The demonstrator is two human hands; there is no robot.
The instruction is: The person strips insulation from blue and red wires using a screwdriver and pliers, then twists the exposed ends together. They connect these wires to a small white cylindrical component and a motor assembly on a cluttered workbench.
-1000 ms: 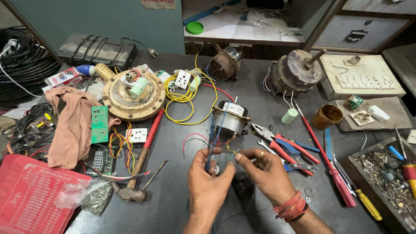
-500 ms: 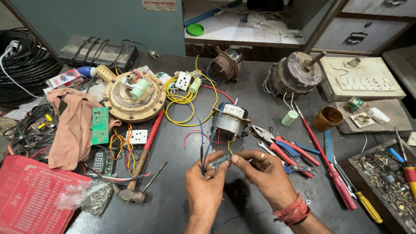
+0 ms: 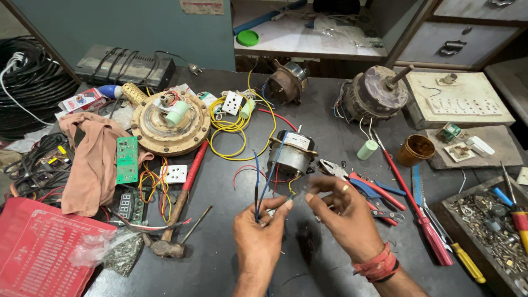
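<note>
My left hand (image 3: pixel 259 237) pinches a bundle of thin blue and black wires (image 3: pixel 265 181) that run up to a small metal motor (image 3: pixel 290 155) standing on the dark bench. My right hand (image 3: pixel 340 215), with a ring and a red wrist thread, holds the tip of one wire between thumb and fingers, close to the left fingertips. Both hands are just in front of the motor. Red and yellow leads (image 3: pixel 242 171) also trail from the motor.
Red-handled pliers (image 3: pixel 367 191), a red screwdriver (image 3: pixel 410 206) and a yellow one (image 3: pixel 467 262) lie right. A hammer (image 3: pixel 175 217), green circuit board (image 3: pixel 127 159), round fan motor plate (image 3: pixel 168 124), pink cloth (image 3: pixel 91 162) and red booklet (image 3: pixel 36 250) lie left. Two old motors (image 3: pixel 371 94) stand behind; a parts tray (image 3: pixel 484 220) sits far right.
My hands have drawn slightly apart and lower, pulling one wire out of the bundle toward the right. The motor has stayed in place.
</note>
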